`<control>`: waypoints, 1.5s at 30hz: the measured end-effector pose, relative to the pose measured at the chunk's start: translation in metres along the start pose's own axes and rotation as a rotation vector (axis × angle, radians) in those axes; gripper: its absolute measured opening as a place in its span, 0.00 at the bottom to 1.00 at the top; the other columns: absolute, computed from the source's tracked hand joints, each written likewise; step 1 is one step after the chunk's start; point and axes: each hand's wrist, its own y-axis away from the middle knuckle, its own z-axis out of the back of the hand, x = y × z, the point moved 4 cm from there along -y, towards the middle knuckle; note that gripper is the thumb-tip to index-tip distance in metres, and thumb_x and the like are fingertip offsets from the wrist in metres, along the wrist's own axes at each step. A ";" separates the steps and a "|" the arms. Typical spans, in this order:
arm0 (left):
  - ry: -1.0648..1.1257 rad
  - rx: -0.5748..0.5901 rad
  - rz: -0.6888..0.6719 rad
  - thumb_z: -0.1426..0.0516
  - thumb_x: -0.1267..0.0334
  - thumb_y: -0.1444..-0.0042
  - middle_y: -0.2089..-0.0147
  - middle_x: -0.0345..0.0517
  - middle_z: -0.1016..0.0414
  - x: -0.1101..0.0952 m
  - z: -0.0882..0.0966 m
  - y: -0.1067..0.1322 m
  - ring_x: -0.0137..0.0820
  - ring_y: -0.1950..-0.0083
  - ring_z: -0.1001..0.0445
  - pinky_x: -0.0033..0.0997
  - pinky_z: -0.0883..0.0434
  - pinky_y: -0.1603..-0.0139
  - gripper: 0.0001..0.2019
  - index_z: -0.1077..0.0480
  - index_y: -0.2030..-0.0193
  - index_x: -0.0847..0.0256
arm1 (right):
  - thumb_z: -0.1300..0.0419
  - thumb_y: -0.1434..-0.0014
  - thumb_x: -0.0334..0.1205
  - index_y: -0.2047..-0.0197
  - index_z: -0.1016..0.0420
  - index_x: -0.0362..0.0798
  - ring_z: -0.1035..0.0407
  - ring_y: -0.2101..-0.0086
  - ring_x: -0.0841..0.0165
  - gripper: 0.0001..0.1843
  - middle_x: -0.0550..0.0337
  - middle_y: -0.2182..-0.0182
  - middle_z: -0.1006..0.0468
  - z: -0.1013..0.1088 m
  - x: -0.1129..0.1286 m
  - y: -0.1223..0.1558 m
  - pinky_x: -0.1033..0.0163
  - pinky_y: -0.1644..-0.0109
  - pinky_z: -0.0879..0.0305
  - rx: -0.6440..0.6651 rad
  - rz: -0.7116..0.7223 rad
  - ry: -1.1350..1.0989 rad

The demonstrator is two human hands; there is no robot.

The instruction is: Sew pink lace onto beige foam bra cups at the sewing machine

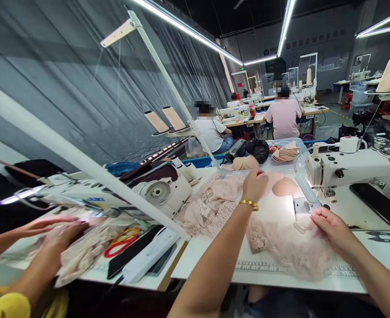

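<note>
My left hand (256, 184), blurred by motion, is stretched over the table beside a heap of pale pink lace pieces (215, 203). Its fingers are smeared, so whether they grip anything is unclear. A beige bra cup (284, 187) lies just to its right, and a stack of cups (245, 162) sits behind it. Near the needle plate (302, 206) of the sewing machine (363, 168), my right hand (329, 226) is closed, thumb against fingers, on the edge of a pale pink lace garment piece (301, 251). That piece spreads across the table's front.
A clear plastic tray (297, 148) stands behind, with more cups (286, 153). A phone (378, 203) rests against the machine. At left, a co-worker's hands (59, 229) handle lace near red-handled scissors (120, 245). A thread stand pole (92, 163) crosses the left side.
</note>
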 end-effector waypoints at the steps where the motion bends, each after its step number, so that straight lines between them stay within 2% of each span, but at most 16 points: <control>1: 0.045 0.046 0.010 0.45 0.64 0.36 0.60 0.48 0.21 -0.002 0.007 0.011 0.36 0.61 0.22 0.31 0.27 0.65 0.07 0.28 0.56 0.63 | 0.40 0.35 0.65 0.65 0.28 0.51 0.37 0.71 0.67 0.24 0.64 0.73 0.24 0.000 0.001 0.001 0.61 0.64 0.41 0.006 -0.004 -0.012; 3: 0.133 0.176 0.008 0.41 0.59 0.40 0.66 0.44 0.22 -0.007 0.015 0.040 0.33 0.67 0.24 0.27 0.30 0.69 0.08 0.29 0.60 0.62 | 0.40 0.36 0.66 0.64 0.27 0.51 0.35 0.70 0.67 0.25 0.62 0.71 0.22 0.000 0.004 0.004 0.62 0.64 0.40 0.020 -0.012 -0.032; 6: 0.421 0.497 0.049 0.38 0.55 0.45 0.69 0.39 0.25 -0.016 0.008 0.091 0.30 0.70 0.27 0.24 0.34 0.71 0.12 0.32 0.61 0.60 | 0.43 0.36 0.70 0.59 0.26 0.50 0.30 0.68 0.64 0.29 0.58 0.67 0.21 -0.002 0.010 0.009 0.61 0.64 0.38 0.029 -0.006 -0.051; 9: 0.447 0.581 0.045 0.38 0.60 0.47 0.69 0.38 0.26 -0.022 -0.006 0.122 0.29 0.68 0.30 0.25 0.36 0.70 0.10 0.32 0.62 0.59 | 0.50 0.34 0.73 0.59 0.28 0.51 0.32 0.68 0.65 0.33 0.59 0.68 0.23 -0.004 0.014 0.014 0.61 0.63 0.38 0.023 0.029 -0.034; 12: 0.314 0.524 -0.029 0.40 0.65 0.47 0.68 0.39 0.26 -0.029 -0.019 0.128 0.30 0.67 0.30 0.28 0.34 0.66 0.07 0.31 0.62 0.60 | 0.41 0.38 0.71 0.61 0.28 0.51 0.37 0.69 0.67 0.29 0.64 0.71 0.29 -0.006 0.018 0.021 0.62 0.63 0.40 0.022 0.074 0.036; 15: 0.268 0.432 -0.252 0.34 0.65 0.52 0.50 0.49 0.24 -0.041 -0.020 0.119 0.38 0.52 0.27 0.38 0.29 0.50 0.21 0.31 0.50 0.59 | 0.34 0.39 0.64 0.64 0.28 0.51 0.40 0.69 0.67 0.23 0.66 0.72 0.34 -0.006 0.026 0.030 0.62 0.64 0.42 0.040 0.113 0.134; 17: 0.304 0.577 -0.389 0.30 0.62 0.56 0.44 0.51 0.26 -0.048 -0.021 0.113 0.41 0.46 0.28 0.40 0.30 0.45 0.30 0.32 0.45 0.58 | 0.37 0.35 0.60 0.64 0.27 0.52 0.39 0.69 0.66 0.19 0.65 0.72 0.32 -0.007 0.038 0.037 0.62 0.64 0.41 0.065 0.171 0.273; 20: 0.329 0.917 -0.336 0.32 0.58 0.51 0.63 0.40 0.27 -0.043 -0.025 0.108 0.33 0.62 0.28 0.30 0.31 0.62 0.17 0.30 0.57 0.59 | 0.42 0.31 0.56 0.61 0.24 0.55 0.35 0.70 0.64 0.15 0.62 0.71 0.28 -0.008 0.062 0.047 0.59 0.65 0.37 -0.035 0.344 0.507; 22: 0.286 0.800 -0.292 0.37 0.61 0.47 0.71 0.35 0.33 -0.034 -0.018 0.097 0.28 0.70 0.34 0.25 0.38 0.70 0.09 0.33 0.65 0.59 | 0.43 0.30 0.52 0.60 0.24 0.56 0.34 0.72 0.64 0.12 0.60 0.71 0.25 -0.010 0.076 0.051 0.59 0.67 0.36 -0.180 0.483 0.585; 24: 0.193 0.478 -0.369 0.41 0.67 0.46 0.72 0.34 0.34 -0.027 -0.004 0.085 0.27 0.72 0.36 0.25 0.41 0.70 0.04 0.35 0.66 0.59 | 0.43 0.29 0.46 0.57 0.25 0.57 0.32 0.71 0.64 0.07 0.59 0.68 0.22 -0.015 0.079 0.050 0.59 0.67 0.33 -0.264 0.612 0.638; 26: 0.026 0.213 -0.557 0.44 0.71 0.44 0.71 0.36 0.31 -0.022 0.010 0.082 0.29 0.70 0.34 0.28 0.40 0.67 0.04 0.34 0.65 0.58 | 0.46 0.28 0.39 0.52 0.27 0.56 0.26 0.65 0.63 0.07 0.56 0.60 0.19 -0.021 0.071 0.044 0.59 0.63 0.29 -0.237 0.717 0.722; 28: -0.210 0.110 -0.781 0.47 0.73 0.39 0.69 0.40 0.28 -0.018 0.013 0.085 0.32 0.67 0.31 0.31 0.38 0.62 0.06 0.32 0.64 0.58 | 0.48 0.28 0.34 0.51 0.28 0.55 0.23 0.57 0.62 0.10 0.54 0.55 0.18 -0.022 0.056 0.031 0.58 0.57 0.26 -0.151 0.778 0.829; 31: -0.442 0.277 -1.013 0.43 0.67 0.34 0.65 0.44 0.24 -0.011 -0.005 0.094 0.35 0.62 0.29 0.35 0.36 0.57 0.04 0.30 0.62 0.59 | 0.50 0.30 0.29 0.56 0.24 0.54 0.22 0.57 0.61 0.15 0.54 0.56 0.17 -0.013 0.032 0.008 0.56 0.56 0.25 0.002 0.813 0.941; 35: -0.398 0.458 -1.147 0.42 0.67 0.33 0.61 0.44 0.23 -0.015 -0.045 0.095 0.35 0.56 0.27 0.35 0.34 0.51 0.05 0.30 0.63 0.59 | 0.49 0.32 0.27 0.57 0.20 0.55 0.22 0.58 0.62 0.18 0.57 0.58 0.16 0.009 0.022 -0.014 0.57 0.56 0.24 0.177 0.817 1.019; 40: -0.451 0.470 -1.105 0.44 0.73 0.36 0.67 0.44 0.27 -0.023 -0.090 0.074 0.33 0.66 0.31 0.33 0.36 0.63 0.09 0.30 0.69 0.61 | 0.48 0.30 0.28 0.45 0.22 0.55 0.24 0.53 0.61 0.19 0.55 0.49 0.17 0.026 0.025 -0.016 0.56 0.51 0.25 0.296 0.823 1.087; 45: -0.466 0.405 -1.007 0.44 0.71 0.34 0.64 0.46 0.29 -0.016 -0.096 0.076 0.34 0.63 0.32 0.33 0.36 0.64 0.10 0.32 0.69 0.61 | 0.50 0.32 0.26 0.37 0.28 0.56 0.28 0.49 0.59 0.26 0.53 0.48 0.20 0.033 0.020 -0.011 0.57 0.53 0.29 0.317 0.749 1.207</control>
